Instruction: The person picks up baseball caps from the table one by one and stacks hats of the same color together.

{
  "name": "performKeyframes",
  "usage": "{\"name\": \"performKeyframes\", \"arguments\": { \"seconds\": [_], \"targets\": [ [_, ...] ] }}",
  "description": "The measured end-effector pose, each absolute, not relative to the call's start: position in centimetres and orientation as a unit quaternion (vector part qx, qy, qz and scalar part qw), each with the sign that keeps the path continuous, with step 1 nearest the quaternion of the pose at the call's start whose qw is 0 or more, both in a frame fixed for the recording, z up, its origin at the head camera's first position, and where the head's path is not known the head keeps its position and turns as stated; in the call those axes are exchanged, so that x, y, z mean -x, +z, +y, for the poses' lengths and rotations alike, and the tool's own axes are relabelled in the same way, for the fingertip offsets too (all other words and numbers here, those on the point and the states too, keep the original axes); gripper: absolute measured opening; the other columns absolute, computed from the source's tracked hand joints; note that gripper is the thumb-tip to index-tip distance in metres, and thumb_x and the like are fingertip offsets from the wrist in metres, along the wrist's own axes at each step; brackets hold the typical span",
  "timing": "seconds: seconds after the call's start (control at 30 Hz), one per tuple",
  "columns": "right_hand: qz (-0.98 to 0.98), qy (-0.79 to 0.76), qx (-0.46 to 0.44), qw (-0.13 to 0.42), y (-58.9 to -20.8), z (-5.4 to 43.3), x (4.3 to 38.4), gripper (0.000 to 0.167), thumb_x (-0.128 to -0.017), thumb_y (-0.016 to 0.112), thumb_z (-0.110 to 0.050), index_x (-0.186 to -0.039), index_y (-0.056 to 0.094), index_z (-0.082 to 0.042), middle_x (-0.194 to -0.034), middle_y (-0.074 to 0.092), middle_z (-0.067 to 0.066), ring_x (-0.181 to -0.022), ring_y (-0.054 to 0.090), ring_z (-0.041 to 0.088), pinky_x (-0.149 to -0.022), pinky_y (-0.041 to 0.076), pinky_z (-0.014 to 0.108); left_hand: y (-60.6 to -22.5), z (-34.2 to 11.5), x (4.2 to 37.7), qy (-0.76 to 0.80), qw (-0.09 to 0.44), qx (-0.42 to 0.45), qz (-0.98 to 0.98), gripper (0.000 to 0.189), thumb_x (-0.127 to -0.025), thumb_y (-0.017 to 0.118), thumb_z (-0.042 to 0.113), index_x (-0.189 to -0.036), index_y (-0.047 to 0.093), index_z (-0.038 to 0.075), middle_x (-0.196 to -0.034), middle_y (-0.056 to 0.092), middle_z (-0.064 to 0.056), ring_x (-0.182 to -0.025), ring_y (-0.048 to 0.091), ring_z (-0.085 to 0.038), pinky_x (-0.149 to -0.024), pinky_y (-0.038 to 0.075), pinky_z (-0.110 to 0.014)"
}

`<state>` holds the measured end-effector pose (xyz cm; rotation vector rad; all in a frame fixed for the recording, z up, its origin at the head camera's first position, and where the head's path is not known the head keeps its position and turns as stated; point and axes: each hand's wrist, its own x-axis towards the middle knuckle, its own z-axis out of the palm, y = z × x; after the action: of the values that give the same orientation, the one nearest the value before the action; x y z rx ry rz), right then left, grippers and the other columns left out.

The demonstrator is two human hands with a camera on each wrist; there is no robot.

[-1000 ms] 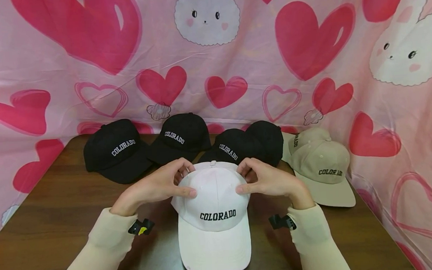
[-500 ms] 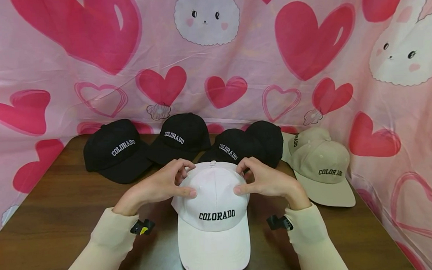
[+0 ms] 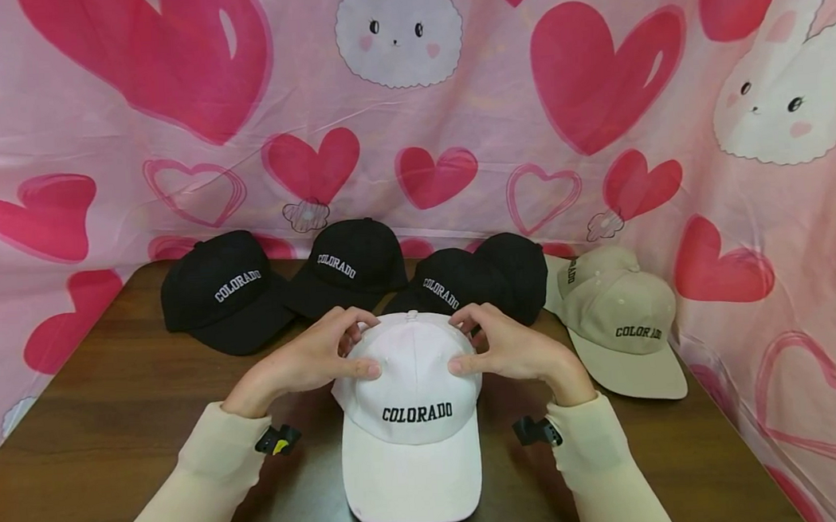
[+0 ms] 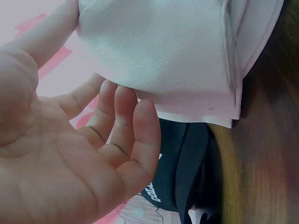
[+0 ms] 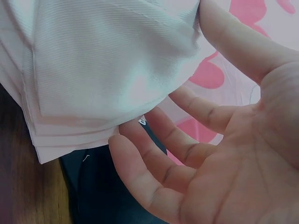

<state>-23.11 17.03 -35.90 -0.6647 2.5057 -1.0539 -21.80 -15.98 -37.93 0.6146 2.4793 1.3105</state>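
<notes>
Pink heart-print cloth (image 3: 494, 97) backs the brown table (image 3: 111, 407). Your left hand (image 3: 309, 355) and right hand (image 3: 520, 350) pinch the white cap (image 3: 413, 385) between thumbs and fingers, one each side of its crown. Cap position: centre, brim toward you, nearer than the black caps (image 3: 364, 268).

White brimmed cloth cap (image 3: 417, 385) front centre, between left hand (image 3: 316, 355) and right hand (image 3: 510, 349). Behind, on brown wooden table (image 3: 98, 440): black cloth caps (image 3: 214, 281) (left past centre), beige cloth caps (image 3: 629, 308) right.
</notes>
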Motion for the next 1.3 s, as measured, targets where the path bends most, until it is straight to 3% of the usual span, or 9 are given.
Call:
{"name": "performKeyframes", "arguments": {
  "seconds": [0.6,1.3],
  "targets": [
    [0.881,-0.373,0.242,0.159,-36.03,16.9,23.16,0.064,-0.09,0.087,-0.029,-0.139,0.053,-0.005,-0.128,0.051,0.017,-0.109,0.057,0.031,-0.086,0.059,0.038,-37.99,-16.1,21.84,0.452,0.121,-0.214,0.858,0.066,-0.089,0.086,0.028,-0.145,0.056,0.009,-0.116,0.045,-0.015,-0.106,0.045,-0.031,-0.077,0.051,-0.038],
    [0.881,-0.373,0.25,0.146,-36.0,17.01,23.33,0.064,-0.095,0.082,-0.033,-0.146,0.054,-0.006,-0.136,0.05,0.017,-0.119,0.056,0.037,-0.09,0.063,0.042,-37.89,-16.15,21.9,0.437,0.097,-0.202,0.871,0.071,-0.092,0.085,0.031,-0.152,0.055,0.008,-0.118,0.049,-0.014,-0.109,0.053,-0.032,-0.082,0.057,-0.035]
  ]
}}
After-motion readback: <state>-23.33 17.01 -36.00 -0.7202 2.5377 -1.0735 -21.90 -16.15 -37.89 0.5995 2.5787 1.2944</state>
